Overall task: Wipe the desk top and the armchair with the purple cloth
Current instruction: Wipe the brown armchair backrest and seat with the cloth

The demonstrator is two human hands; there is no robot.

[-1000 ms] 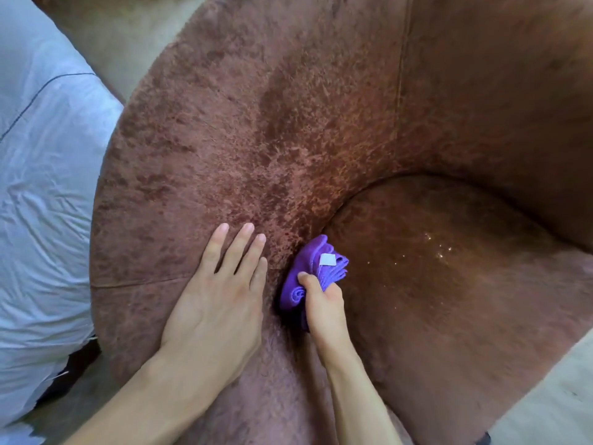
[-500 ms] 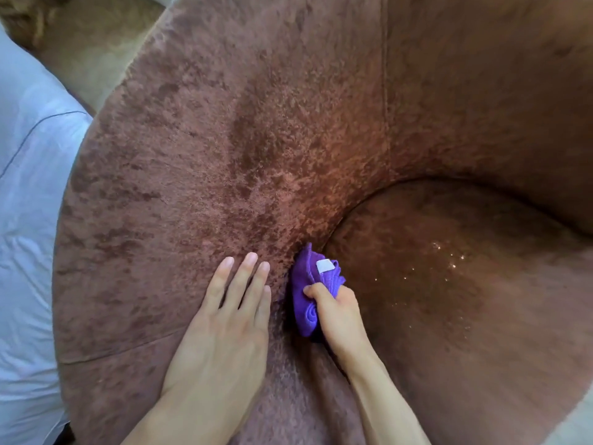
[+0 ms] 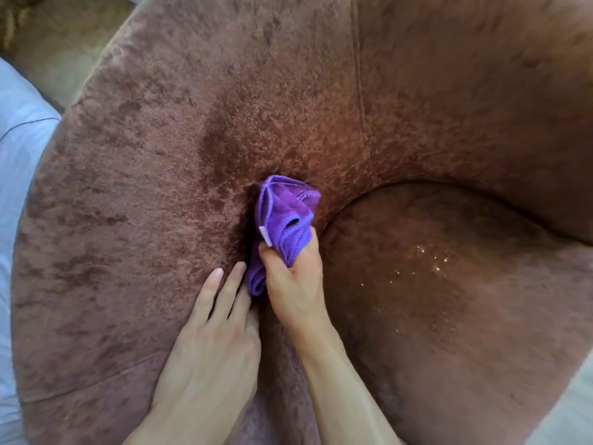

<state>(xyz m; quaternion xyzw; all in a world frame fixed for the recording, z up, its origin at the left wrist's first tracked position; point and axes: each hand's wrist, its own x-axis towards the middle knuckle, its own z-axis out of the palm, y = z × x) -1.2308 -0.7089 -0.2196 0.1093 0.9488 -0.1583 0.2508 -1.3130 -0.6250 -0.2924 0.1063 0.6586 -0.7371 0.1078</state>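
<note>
Bedding (image 3: 19,155), pale blue, lies at the left edge. Armchair (image 3: 144,220), brown plush, fills the view right of it. Left hand (image 3: 211,342) rests flat on the padded arm, fingers straight, holding nothing. Just to its right, purple cloth (image 3: 285,216) sits bunched against the arm's inner slope, above the crease with the seat (image 3: 481,332). The right hand (image 3: 295,284) grips its near end, thumb and fingers curled round it.

Recommendation: brace the plush with the left hand, spread the cloth broader, and stroke with the nap into the crease (bright specks (image 3: 430,261) on the seat likely need attention). Desk not in view. White tag (image 3: 265,235) on the cloth; no writing legible.
</note>
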